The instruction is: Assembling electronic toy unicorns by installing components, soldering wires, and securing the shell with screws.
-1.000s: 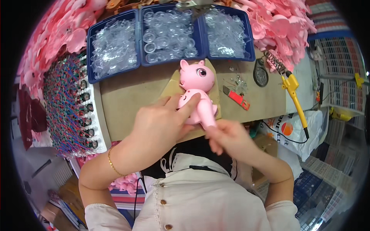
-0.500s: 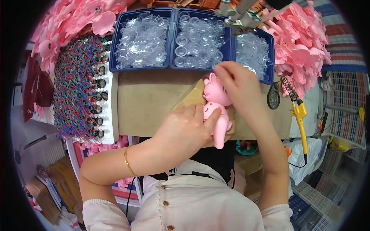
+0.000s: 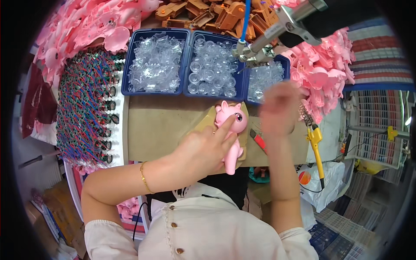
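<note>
A pink plastic animal toy (image 3: 233,158) with small ears and a dark round eye lies on a yellowish block (image 3: 207,118) on the table. My left hand (image 3: 206,149) grips its body, and the index finger reaches up onto the head near the eye. My right hand (image 3: 279,108) is up off the toy, to its right, in front of the right-hand blue bin; motion smears its fingers, so whether it holds anything is hidden. Between the toy and my right forearm lies a red-handled tool (image 3: 258,141).
Blue bins (image 3: 187,65) of clear plastic parts line the table's far side. At left, a white tray (image 3: 123,130) carries bundled wires. Pink shell parts (image 3: 325,69) are heaped at both far corners, brown parts (image 3: 229,15) behind. A metal arm (image 3: 264,41) overhangs the bins; a yellow soldering iron (image 3: 316,143) stands at right.
My right hand has left the toy's head and swung to the right, now blurred. The left keeps its grip, with its index finger now on the head. The whole view has shifted slightly.
</note>
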Tool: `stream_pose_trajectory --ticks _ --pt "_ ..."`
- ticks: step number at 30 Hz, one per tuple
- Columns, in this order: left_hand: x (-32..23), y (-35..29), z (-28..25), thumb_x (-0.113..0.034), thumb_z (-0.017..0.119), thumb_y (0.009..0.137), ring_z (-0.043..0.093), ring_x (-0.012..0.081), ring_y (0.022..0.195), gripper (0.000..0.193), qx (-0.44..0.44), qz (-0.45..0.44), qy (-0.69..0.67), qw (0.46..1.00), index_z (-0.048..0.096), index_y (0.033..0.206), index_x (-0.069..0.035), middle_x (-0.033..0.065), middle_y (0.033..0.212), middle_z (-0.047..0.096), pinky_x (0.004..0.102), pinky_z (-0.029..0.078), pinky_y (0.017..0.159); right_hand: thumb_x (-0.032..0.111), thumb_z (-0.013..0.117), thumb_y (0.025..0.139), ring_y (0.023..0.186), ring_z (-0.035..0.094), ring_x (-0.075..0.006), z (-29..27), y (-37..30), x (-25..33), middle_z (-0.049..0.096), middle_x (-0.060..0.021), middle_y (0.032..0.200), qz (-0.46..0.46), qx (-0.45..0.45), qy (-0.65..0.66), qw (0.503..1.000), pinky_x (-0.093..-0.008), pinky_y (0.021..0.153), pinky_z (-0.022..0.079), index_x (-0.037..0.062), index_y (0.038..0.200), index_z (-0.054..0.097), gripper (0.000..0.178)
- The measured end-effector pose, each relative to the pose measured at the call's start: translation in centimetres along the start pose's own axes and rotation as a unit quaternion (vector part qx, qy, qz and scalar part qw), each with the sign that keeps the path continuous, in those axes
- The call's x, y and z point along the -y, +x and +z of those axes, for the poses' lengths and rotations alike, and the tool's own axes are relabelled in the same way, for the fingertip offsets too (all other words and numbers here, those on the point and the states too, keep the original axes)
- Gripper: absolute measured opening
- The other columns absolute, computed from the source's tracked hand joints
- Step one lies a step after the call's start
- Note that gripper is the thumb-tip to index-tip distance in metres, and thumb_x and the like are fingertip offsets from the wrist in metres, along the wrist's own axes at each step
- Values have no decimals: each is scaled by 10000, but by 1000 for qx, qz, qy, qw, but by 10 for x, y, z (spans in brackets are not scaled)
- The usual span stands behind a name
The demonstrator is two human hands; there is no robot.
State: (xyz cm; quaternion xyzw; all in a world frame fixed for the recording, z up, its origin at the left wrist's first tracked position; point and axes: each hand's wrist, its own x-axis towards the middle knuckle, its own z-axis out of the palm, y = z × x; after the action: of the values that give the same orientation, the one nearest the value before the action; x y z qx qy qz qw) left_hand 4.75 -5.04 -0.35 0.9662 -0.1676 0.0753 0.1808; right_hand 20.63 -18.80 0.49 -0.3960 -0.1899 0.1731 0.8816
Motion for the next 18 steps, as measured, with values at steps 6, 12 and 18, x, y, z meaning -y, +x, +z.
stream_pose_trajectory --ticks 6,12,18 --pt "4 2 1 -271 679 707 612 214 699 462 9 4 -19 1000 592 1082 -16 218 1268 520 312 522 534 207 407 956 568 430 -107 31 10 5 410 2 624 -185 -211 -302 911 -267 525 345 89 701 450 285" --pt "-3 3 10 -351 598 799 614 203 652 464 -26 -19 -22 999 586 1108 -6 222 1262 526 295 494 492 424 601 830 889 571 -182 129 85 83 598 -109 980 -186 37 -337 922 -312 752 484 5 1132 482 530" --pt "-26 16 18 -423 566 828 597 176 626 567 -37 -79 63 994 569 1134 55 215 1246 541 263 453 443 258 649 785 827 569 -146 141 78 113 601 -87 874 -242 61 -432 867 -263 739 479 -65 1156 486 519"
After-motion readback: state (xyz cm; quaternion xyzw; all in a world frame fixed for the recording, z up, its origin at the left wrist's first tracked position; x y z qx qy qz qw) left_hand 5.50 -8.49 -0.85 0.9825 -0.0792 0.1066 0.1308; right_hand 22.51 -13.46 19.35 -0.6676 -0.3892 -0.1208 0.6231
